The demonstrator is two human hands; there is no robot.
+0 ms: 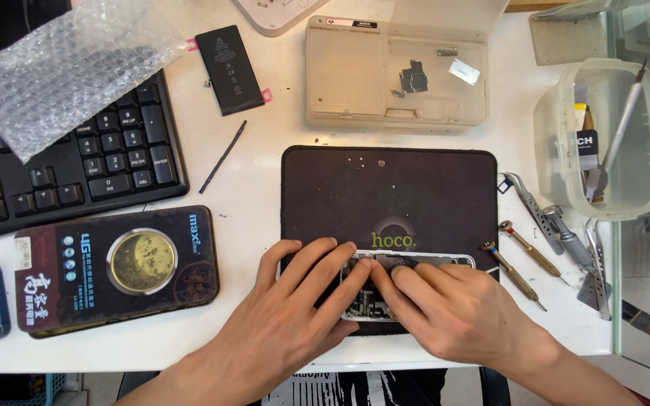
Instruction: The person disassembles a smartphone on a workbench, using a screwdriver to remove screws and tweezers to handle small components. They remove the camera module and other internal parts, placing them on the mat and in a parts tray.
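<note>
Screwdrivers (526,249) and a black battery (229,69) lie around my dark mat (389,188); my left hand (295,301) and right hand (445,304) press spread fingers onto the opened phone (366,289).

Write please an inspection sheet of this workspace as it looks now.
Surface: white table with a dark work mat.
Job's things: opened phone lying on the mat.
Clutter: black battery, keyboard, bubble wrap, parts tray, screwdrivers, flat printed box.
Grippers: left hand and right hand, fingertips on the phone.
Cables: nothing seen.
Surroundings: tool tub, glass edge at right.
</note>
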